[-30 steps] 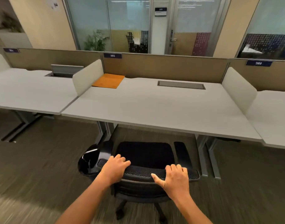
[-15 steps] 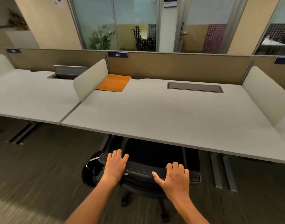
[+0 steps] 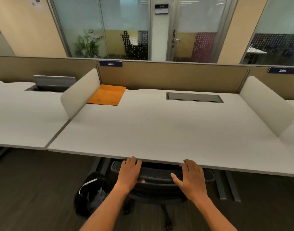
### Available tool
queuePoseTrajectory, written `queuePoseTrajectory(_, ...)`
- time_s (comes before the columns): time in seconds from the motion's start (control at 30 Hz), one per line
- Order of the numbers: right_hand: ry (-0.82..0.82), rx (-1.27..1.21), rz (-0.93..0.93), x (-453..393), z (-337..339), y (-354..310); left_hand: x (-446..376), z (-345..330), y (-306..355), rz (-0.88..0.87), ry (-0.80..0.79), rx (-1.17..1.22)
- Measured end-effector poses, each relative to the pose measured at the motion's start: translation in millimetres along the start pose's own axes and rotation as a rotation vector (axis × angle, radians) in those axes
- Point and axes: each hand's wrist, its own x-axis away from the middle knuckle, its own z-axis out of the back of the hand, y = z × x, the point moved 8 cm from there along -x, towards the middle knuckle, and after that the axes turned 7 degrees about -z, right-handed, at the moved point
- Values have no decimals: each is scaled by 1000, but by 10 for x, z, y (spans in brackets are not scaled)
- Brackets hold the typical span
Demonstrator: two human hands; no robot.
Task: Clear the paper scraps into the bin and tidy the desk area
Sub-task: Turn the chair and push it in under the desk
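Note:
A black mesh office chair (image 3: 157, 176) is tucked under the white desk (image 3: 159, 130), only the top of its backrest and part of its base showing. My left hand (image 3: 128, 174) lies flat on the left of the backrest top, fingers straight and reaching the desk's front edge. My right hand (image 3: 191, 178) presses the right of the backrest the same way, thumb spread out. The seat is hidden beneath the desk.
A black bin (image 3: 91, 195) stands on the dark carpet left of the chair. An orange folder (image 3: 107, 95) lies at the desk's back left beside a white divider (image 3: 79, 92). A cable hatch (image 3: 194, 97) sits at the back; another divider (image 3: 267, 105) stands right. Desk legs (image 3: 227, 185) are at the right.
The chair has rolled forward under the desk with both my hands on its backrest. The seat, visible before, is now hidden. My view has moved closer to the desk.

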Motion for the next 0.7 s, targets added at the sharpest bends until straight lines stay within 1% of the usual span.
queuePoseTrajectory(0.07,-38,0,-4,-117,-48,-16,-129,12,-63,-27,35,41)
queuePoseTrajectory(0.2,-137,43,-23,-262,-183,-48,-336,-65,-137,-106,10,67)
queuePoseTrajectory(0.27,-139,67,-25,-272,-237,-52,-362,-144,-154,-143,-7,26)
queuePoseTrajectory(0.33,-136,75,-23,-282,-264,-56,-357,-164,-170,-151,8,3)
queuePoseTrajectory(0.43,-171,80,-7,-288,-281,-72,-334,-123,-155,-161,-13,7)
queuePoseTrajectory(0.53,-218,69,-8,-293,-261,-86,-359,-140,-156,-156,-117,48)
queuePoseTrajectory(0.6,-250,48,-14,-287,-231,-100,-356,-143,-158,-189,-183,102)
queuePoseTrajectory(0.67,-303,42,-35,-284,-195,-105,-305,-37,-144,-219,-236,212)
queuePoseTrajectory(0.7,-318,31,-57,-295,-171,-113,-285,28,-139,-230,-236,262)
